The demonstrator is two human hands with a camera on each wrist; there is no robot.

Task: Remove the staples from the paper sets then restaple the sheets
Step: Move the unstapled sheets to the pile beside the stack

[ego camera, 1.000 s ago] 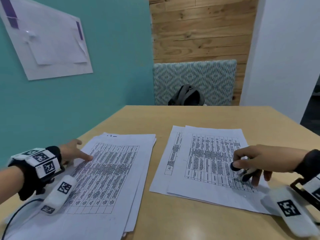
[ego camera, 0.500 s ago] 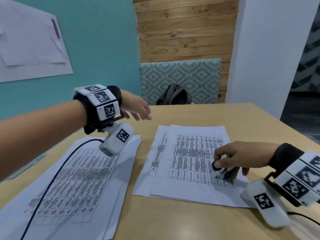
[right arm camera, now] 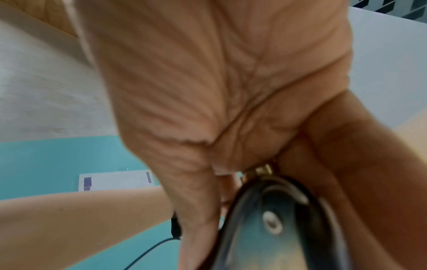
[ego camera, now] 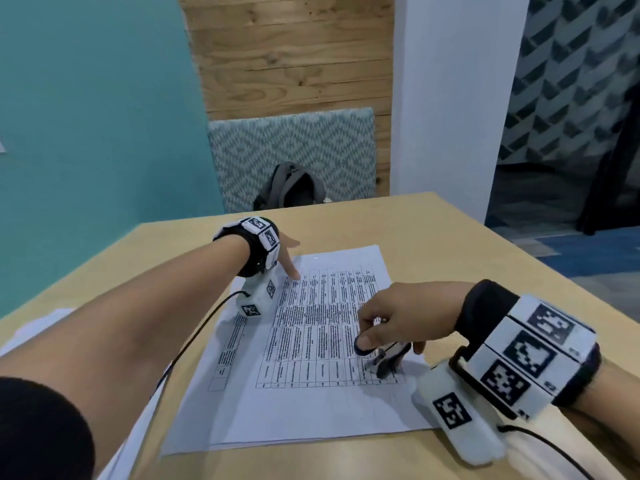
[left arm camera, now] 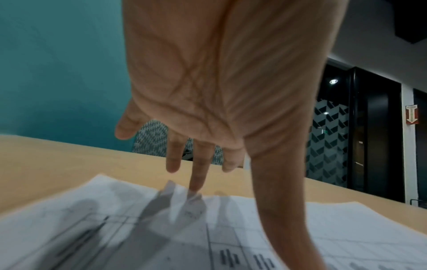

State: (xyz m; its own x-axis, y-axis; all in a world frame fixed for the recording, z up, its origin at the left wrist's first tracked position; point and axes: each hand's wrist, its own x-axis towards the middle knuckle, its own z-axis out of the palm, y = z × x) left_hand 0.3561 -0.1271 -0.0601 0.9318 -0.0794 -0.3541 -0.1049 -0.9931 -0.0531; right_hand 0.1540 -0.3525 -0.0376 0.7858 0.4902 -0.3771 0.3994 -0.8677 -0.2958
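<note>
A printed paper set with tables lies on the wooden table in the head view. My left hand reaches over its far left corner with straight fingers. In the left wrist view my left hand has a fingertip touching the paper set at its far edge. My right hand grips a black staple remover that rests on the sheet's near right part. The right wrist view shows my right hand with its fingers curled round the staple remover. No staple is visible.
A second paper stack lies at the left, mostly hidden under my left arm. A dark backpack sits against a patterned chair beyond the table's far edge. A teal wall stands at the left and a white column at the right.
My left hand lifted off the left stack and swung right onto the far left corner of the right paper set. The view turned right. My right hand kept hold of the staple remover.
</note>
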